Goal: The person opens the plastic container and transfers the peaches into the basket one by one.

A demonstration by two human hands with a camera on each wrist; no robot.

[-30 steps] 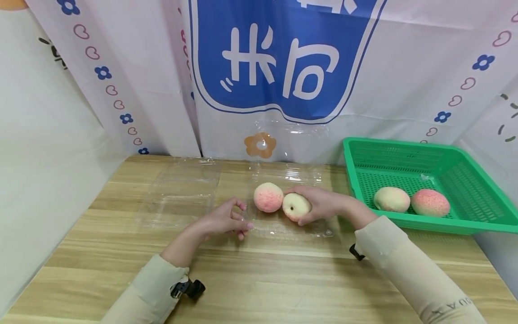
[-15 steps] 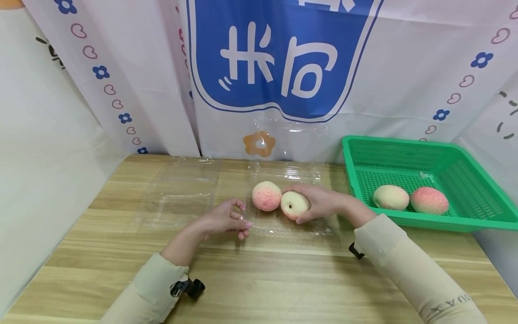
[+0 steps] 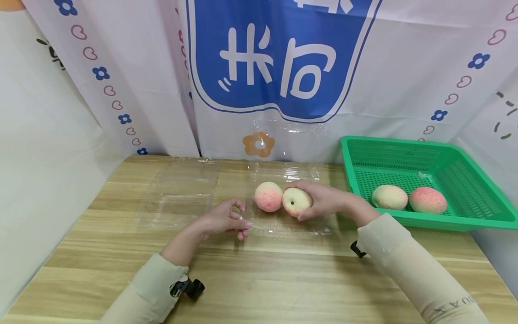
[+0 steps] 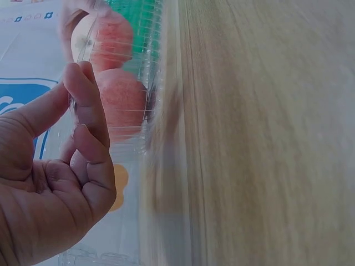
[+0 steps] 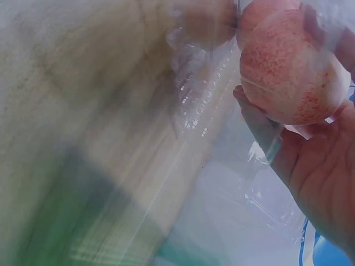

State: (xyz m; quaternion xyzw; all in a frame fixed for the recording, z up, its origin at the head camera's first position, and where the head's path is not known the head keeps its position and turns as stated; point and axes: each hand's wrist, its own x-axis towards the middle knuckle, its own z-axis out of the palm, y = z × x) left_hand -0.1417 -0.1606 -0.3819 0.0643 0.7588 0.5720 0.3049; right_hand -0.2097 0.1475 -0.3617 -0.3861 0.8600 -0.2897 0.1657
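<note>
A clear plastic clamshell box [image 3: 289, 227] lies unfolded on the table, its lid raised against the backdrop. Inside its base sits a pink-and-cream peach [image 3: 269, 197]. Right beside that one is a second peach [image 3: 297, 202], its stem hollow facing the head camera. My right hand [image 3: 323, 200] grips this second peach, thumb on the near side and fingers over the far side. At the box's left edge, my left hand [image 3: 224, 218] pinches the thin rim between thumb and index finger [image 4: 89, 91], the other fingers loosely curled.
Another clear plastic box [image 3: 182, 193] stands to the left on the wooden table [image 3: 259, 279]. At the right, a green basket [image 3: 404, 220] holds a pale peach [image 3: 390, 197] and a redder peach [image 3: 428, 200]. A printed curtain [image 3: 226, 130] hangs behind.
The peach in my right hand has shifted slightly away from me and to the right; the peach beside it has moved slightly right. My left hand stays at the box's edge.
</note>
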